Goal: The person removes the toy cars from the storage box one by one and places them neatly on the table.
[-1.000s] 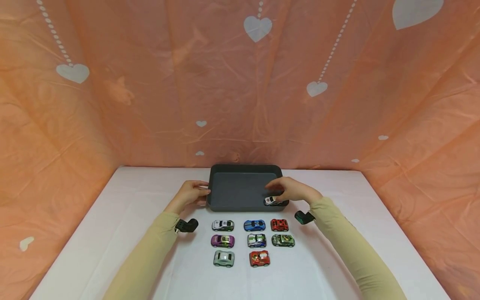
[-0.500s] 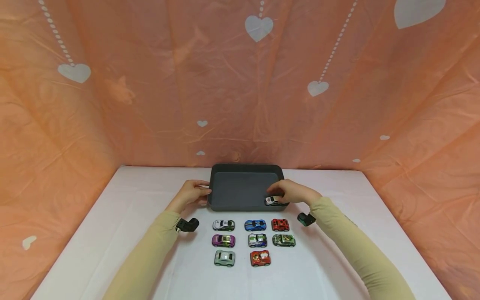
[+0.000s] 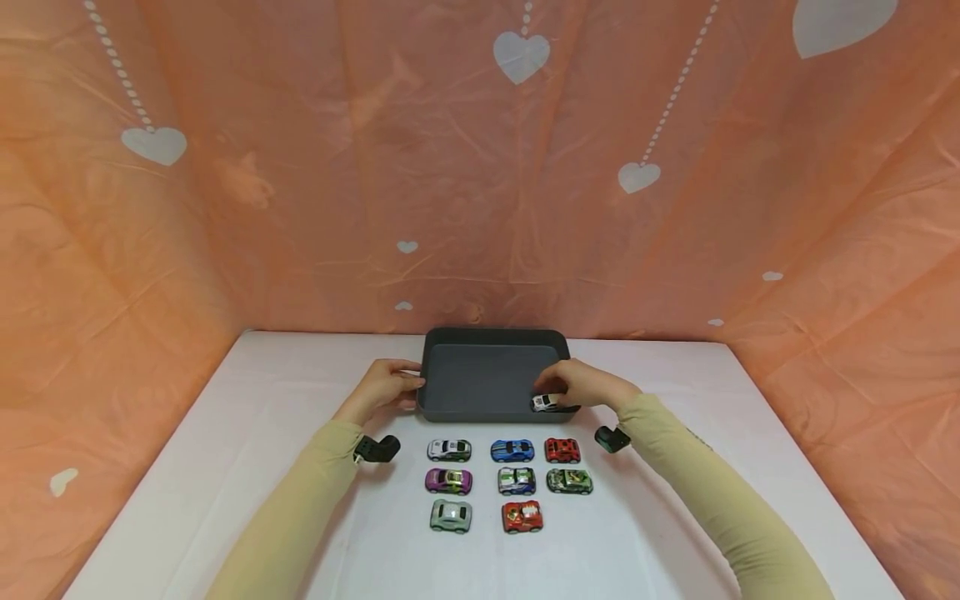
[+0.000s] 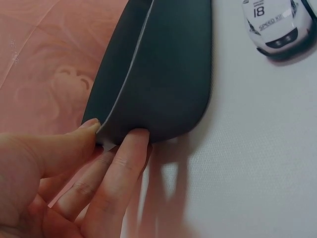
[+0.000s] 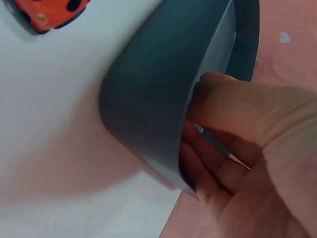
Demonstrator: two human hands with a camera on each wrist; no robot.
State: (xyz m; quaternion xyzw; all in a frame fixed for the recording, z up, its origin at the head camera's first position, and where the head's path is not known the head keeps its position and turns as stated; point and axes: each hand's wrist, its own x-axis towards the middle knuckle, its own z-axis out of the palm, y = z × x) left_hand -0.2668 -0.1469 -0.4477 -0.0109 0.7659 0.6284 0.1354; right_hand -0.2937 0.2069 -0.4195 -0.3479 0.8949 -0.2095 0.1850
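Observation:
A dark grey rectangular tray [image 3: 480, 375] stands at the back of the white table. My left hand [image 3: 381, 387] holds its left side; in the left wrist view the thumb lies at the rim and a finger presses the outer wall [image 4: 168, 84]. Inside the tray's front right corner, my right hand [image 3: 588, 385] grips a small white toy car [image 3: 544, 403], whose right end the fingers hide. From the right wrist, the hand [image 5: 247, 148] reaches over the rim with curled fingers, and the car is hidden behind the tray wall [image 5: 143, 89].
In front of the tray, several toy cars stand in rows: white [image 3: 449, 451], blue [image 3: 512, 451], spotted red [image 3: 562, 451], purple [image 3: 448, 481], white-and-green [image 3: 517, 481], green patterned [image 3: 569, 481], pale grey-green [image 3: 452, 517] and red [image 3: 522, 517]. An orange curtain [image 3: 337, 275] borders the table.
The right hand has sunk very slightly with the white toy car at the tray's front right corner. The left hand stays on the tray, and the head view has drifted a little.

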